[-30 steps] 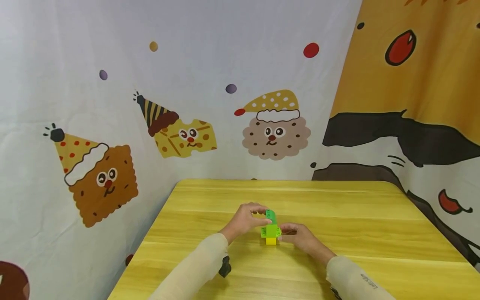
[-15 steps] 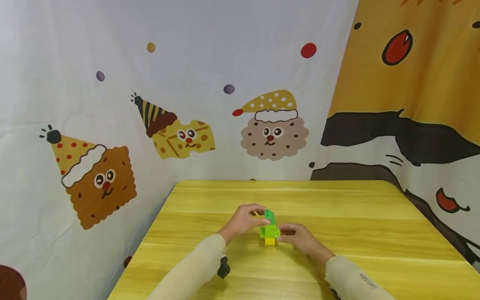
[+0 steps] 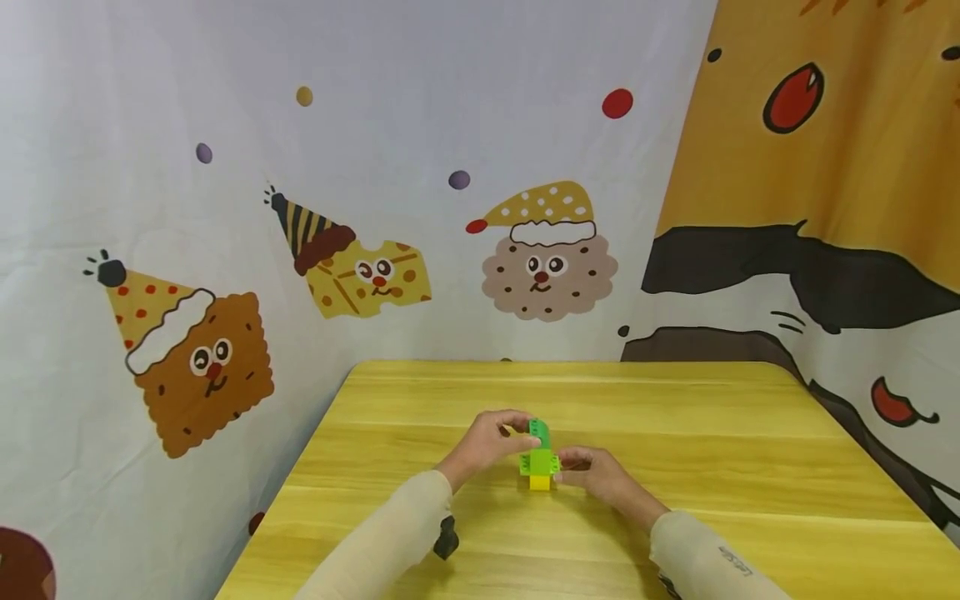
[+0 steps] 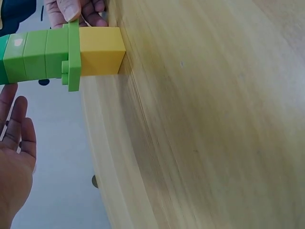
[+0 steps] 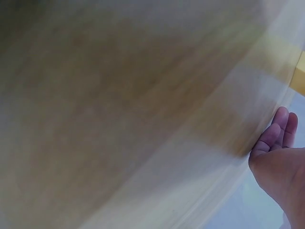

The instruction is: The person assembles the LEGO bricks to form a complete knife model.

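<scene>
A small tower of toy building blocks stands upright on the table in the head view. Its base is a yellow block (image 3: 540,482), which also fills the middle of the stack's near end in the left wrist view. Over that lies a light green plate (image 4: 74,57) with studs, jutting out at both sides, then light green blocks (image 3: 540,462). A darker green curved block (image 3: 543,433) tops it. My left hand (image 3: 487,442) pinches this top block between thumb and fingers. Low at the right side, my right hand (image 3: 596,473) pinches the plate's end.
The tower stands on a wood-grain table (image 3: 675,417). Behind the table hangs a pale cloth (image 3: 420,83) printed with cartoon snacks. A black device (image 3: 447,537) sits under the left sleeve at the wrist.
</scene>
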Motion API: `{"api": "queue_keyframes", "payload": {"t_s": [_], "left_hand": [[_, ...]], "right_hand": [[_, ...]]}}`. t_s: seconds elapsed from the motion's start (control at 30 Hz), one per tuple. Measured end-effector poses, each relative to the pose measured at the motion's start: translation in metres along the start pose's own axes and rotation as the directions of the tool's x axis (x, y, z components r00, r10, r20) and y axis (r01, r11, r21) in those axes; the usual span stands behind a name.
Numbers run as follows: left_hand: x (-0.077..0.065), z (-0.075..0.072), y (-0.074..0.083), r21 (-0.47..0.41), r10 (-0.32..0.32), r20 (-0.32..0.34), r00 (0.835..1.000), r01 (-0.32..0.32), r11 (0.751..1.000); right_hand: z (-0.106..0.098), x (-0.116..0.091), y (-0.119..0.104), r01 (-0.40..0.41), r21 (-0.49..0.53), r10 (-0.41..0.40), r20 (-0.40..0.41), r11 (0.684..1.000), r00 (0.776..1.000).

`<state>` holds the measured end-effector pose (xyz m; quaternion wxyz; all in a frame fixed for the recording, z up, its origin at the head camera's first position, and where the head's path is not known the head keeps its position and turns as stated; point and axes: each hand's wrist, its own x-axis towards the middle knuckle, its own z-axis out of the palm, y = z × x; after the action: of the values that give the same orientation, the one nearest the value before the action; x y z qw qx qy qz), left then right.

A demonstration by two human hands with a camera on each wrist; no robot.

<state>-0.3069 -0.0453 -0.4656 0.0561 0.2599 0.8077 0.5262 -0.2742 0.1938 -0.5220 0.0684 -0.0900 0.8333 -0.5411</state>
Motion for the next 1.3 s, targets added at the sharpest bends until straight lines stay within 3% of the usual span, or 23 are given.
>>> {"api": "queue_keyframes", "payload": {"t_s": [0.53,0.8,1.3], "left_hand": [[-0.009,0.001,-0.005,0.004,0.029,-0.023,0.999,-0.029,1.0],[-0.013,0.001,-0.006,-0.044,0.061,-0.057,0.997,-0.063,0.997],[-0.007,-0.001,-0.005,-0.108,0.025,-0.072,0.997,-0.032,0.994]], "right_hand": [[0.003,-0.002,0.0,0.011,0.009,-0.011,-0.009,1.0,1.0],[0.003,0.0,0.003,0.019,-0.008,-0.019,-0.002,1.0,1.0],[0.002,0.001,0.002,0.029,-0.018,-0.029,0.002,0.999,1.0]]}}
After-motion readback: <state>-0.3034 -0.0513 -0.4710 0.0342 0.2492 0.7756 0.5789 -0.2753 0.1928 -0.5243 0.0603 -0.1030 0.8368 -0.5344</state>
